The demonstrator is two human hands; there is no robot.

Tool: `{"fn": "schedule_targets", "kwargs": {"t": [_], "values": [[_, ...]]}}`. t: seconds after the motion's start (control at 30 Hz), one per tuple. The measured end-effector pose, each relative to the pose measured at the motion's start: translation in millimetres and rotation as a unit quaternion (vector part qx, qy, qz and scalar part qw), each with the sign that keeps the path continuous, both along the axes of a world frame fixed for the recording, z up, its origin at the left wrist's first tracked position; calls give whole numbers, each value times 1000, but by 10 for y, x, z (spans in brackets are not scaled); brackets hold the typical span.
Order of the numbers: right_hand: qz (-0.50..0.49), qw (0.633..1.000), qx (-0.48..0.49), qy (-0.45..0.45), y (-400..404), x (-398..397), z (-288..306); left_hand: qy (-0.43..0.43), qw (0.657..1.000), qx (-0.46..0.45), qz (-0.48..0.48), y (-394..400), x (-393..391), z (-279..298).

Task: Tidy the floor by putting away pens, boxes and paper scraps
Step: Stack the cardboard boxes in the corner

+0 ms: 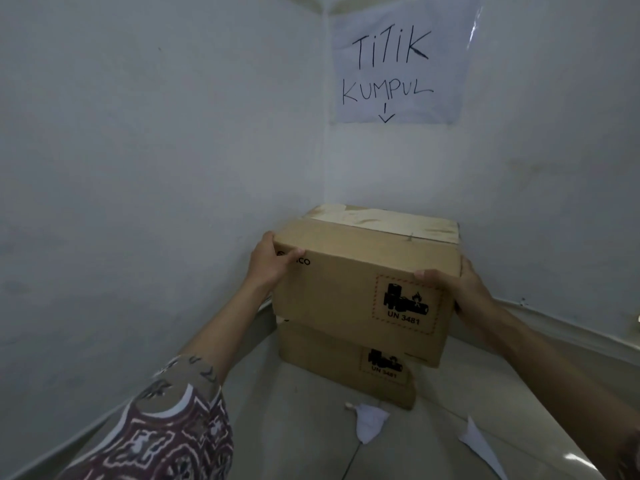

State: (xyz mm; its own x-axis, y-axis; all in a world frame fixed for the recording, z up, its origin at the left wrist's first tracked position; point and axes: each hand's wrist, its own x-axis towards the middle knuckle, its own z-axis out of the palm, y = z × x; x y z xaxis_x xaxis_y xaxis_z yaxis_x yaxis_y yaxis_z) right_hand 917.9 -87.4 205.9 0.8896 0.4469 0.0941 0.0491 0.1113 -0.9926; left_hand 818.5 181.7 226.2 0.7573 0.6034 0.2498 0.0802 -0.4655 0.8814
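Observation:
A brown cardboard box (360, 282) with a taped top and a UN 3481 label sits on top of a second, similar box (332, 362) in the room's corner. My left hand (268, 263) grips the upper box's left top edge, thumb on the front face. On the right top corner my right hand (457, 289) holds the same box, fingers round its side. Two white paper scraps lie on the floor in front of the stack: one (369, 424) close to the lower box, another (476, 441) further right.
A paper sign (398, 64) reading "TITIK KUMPUL" with a down arrow is taped to the wall above the corner. White walls close in on the left and right. Grey floor tiles (311, 427) stretch toward me.

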Motion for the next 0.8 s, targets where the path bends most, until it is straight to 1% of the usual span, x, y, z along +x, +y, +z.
{"fn": "schedule_targets", "kwargs": {"t": [0.13,0.27,0.37,0.5,0.67,0.8], "values": [[4,1000,3,5,37,128,26,11,999,2,-37,101,128,-67],[-6,999,-37,-24,88,248,47,72,995,14,-60,291,269,-71],[-11,998,-47,-28,127,301,47,97,993,13,-58,361,336,-68],[-11,999,-40,-26,167,360,22,94,992,19,-76,398,360,-94],[-24,997,-58,-37,154,312,8,95,988,-4,-120,374,210,-86],[-42,996,-73,-43,179,194,26,101,989,17,-102,356,-91,-160]]}}
